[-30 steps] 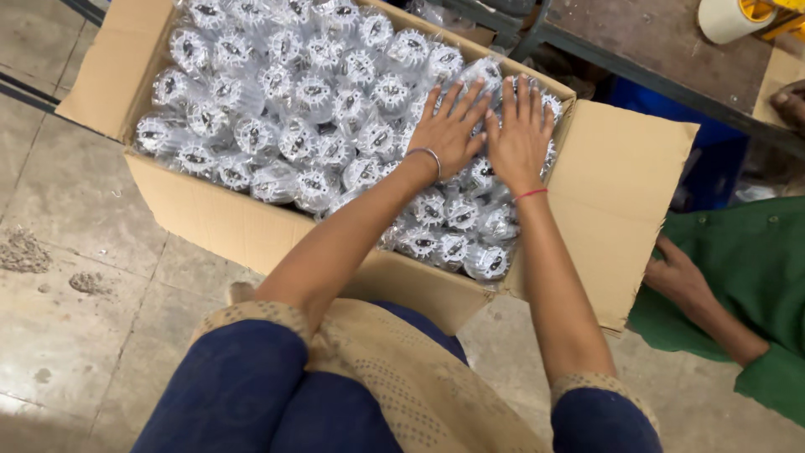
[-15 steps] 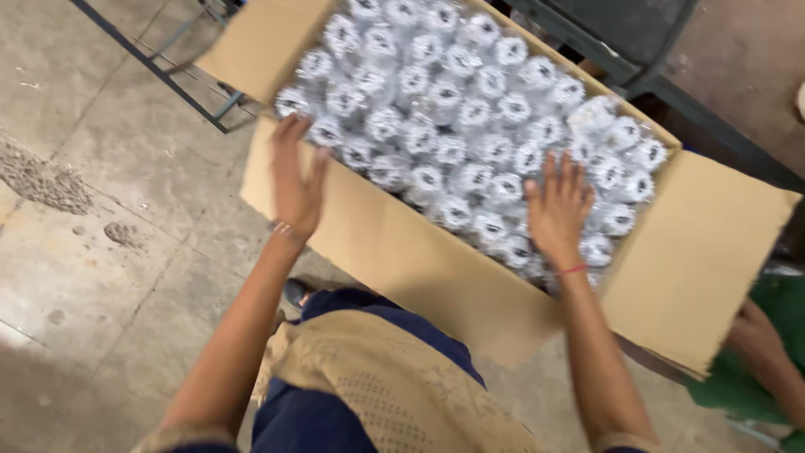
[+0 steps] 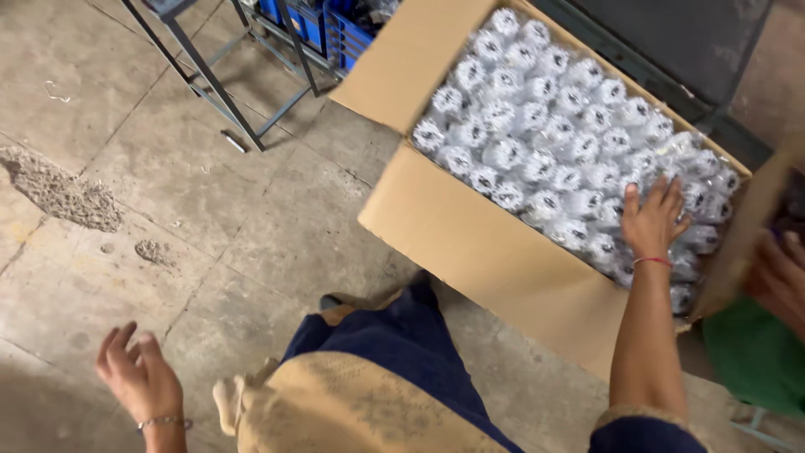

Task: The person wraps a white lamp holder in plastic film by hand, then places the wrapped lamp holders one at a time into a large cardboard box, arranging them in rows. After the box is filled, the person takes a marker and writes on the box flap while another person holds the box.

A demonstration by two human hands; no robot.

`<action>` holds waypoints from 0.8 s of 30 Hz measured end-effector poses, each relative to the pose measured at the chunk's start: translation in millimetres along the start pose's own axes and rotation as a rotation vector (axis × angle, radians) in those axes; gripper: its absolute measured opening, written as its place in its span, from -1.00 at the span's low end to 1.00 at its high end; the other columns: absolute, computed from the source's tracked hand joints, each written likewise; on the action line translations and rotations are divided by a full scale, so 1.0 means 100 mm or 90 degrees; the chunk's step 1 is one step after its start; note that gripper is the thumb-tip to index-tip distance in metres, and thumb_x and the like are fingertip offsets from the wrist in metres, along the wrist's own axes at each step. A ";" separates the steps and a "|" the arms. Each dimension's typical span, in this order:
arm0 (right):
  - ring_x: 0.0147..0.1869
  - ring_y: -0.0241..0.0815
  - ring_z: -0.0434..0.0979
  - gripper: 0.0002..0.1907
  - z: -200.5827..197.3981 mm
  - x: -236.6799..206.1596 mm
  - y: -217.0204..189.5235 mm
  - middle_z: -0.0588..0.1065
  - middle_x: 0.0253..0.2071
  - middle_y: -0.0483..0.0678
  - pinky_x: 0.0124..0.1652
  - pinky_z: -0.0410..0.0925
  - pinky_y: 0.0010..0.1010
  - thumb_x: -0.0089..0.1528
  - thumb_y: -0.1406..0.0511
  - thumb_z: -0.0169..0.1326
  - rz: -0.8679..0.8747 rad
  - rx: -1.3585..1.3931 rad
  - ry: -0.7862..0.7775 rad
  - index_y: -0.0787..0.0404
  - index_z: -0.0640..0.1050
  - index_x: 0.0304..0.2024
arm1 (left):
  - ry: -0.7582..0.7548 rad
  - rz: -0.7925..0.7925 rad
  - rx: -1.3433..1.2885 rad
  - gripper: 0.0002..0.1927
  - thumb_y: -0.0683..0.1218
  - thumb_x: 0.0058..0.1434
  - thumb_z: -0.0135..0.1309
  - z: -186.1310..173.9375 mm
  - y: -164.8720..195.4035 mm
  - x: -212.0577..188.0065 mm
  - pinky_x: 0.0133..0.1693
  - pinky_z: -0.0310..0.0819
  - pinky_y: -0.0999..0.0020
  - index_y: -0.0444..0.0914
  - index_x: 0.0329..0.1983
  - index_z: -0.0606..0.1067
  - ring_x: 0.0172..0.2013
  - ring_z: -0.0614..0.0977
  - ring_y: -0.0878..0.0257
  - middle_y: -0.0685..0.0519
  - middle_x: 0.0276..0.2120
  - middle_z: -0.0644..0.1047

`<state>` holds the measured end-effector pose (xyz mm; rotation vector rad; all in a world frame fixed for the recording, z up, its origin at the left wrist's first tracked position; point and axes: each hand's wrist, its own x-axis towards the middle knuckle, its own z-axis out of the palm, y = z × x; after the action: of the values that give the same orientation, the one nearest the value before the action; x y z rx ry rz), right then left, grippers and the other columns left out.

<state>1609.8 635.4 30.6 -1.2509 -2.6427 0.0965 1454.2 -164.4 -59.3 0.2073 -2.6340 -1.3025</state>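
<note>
A large open cardboard box point(image 3: 470, 243) stands on the concrete floor, packed with several rows of small parts wrapped in clear plastic point(image 3: 545, 143). My right hand point(image 3: 652, 220) lies flat, fingers spread, on the wrapped parts near the box's near right corner; a red thread is around its wrist. My left hand point(image 3: 138, 377) hangs low at the lower left above the bare floor, fingers loosely apart, holding nothing, with a thin bracelet on the wrist. My knees in dark blue trousers and a tan garment point(image 3: 377, 394) fill the bottom centre.
Another person's hand point(image 3: 780, 277) and green clothing point(image 3: 755, 352) show at the right edge behind a raised box flap. A metal frame's legs point(image 3: 210, 75) and a blue crate point(image 3: 327, 25) stand at the top left. The floor has a rough patch point(image 3: 63, 193).
My left hand has left the box's front wall and swung down and back to my left side. My right hand stays on the wrapped parts. The view has turned left.
</note>
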 end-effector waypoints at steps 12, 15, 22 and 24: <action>0.60 0.24 -0.03 -0.33 0.73 0.15 -2.42 0.07 0.56 0.16 0.40 -0.16 0.23 0.48 0.01 -0.17 -0.214 -0.011 -0.028 0.25 0.17 0.50 | -0.142 0.057 -0.040 -0.66 -0.15 0.58 0.01 0.37 0.18 1.32 -0.01 0.50 0.31 -0.33 0.35 0.39 0.03 0.57 0.17 -0.16 0.45 0.20; 0.61 0.29 0.05 -0.33 0.83 0.15 -2.08 0.19 0.54 0.27 0.44 -0.05 0.22 0.53 0.03 -0.18 -0.314 0.036 0.031 0.36 0.22 0.51 | -0.125 -0.007 0.013 -0.64 -0.14 0.49 0.05 0.52 0.02 1.69 -0.11 0.53 0.31 -0.28 0.31 0.39 -0.07 0.57 0.20 -0.08 0.39 0.29; 0.39 0.13 0.45 -0.63 0.51 0.95 -2.77 0.46 0.27 0.20 0.34 0.25 -0.08 0.57 0.16 -0.01 -0.371 -0.062 0.235 0.35 0.45 0.21 | -0.136 -0.204 -0.008 -0.66 -0.04 0.35 0.10 0.78 -0.37 2.24 -0.15 0.60 0.24 -0.24 0.14 0.46 -0.16 0.65 0.11 -0.18 0.31 0.26; 0.35 0.07 0.47 -0.74 0.54 1.15 -3.72 0.48 0.22 0.16 0.29 0.29 -0.18 0.53 0.22 0.02 -0.437 0.238 0.131 0.31 0.49 0.09 | -0.149 -0.224 0.011 -0.65 -0.01 0.33 0.12 0.84 -0.45 2.43 -0.11 0.60 0.22 -0.25 0.12 0.47 -0.13 0.67 0.05 -0.20 0.31 0.25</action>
<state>1245.6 488.5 53.0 -0.1992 -2.5525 0.3083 1200.4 -178.5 -118.0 0.5768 -2.9007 -1.4893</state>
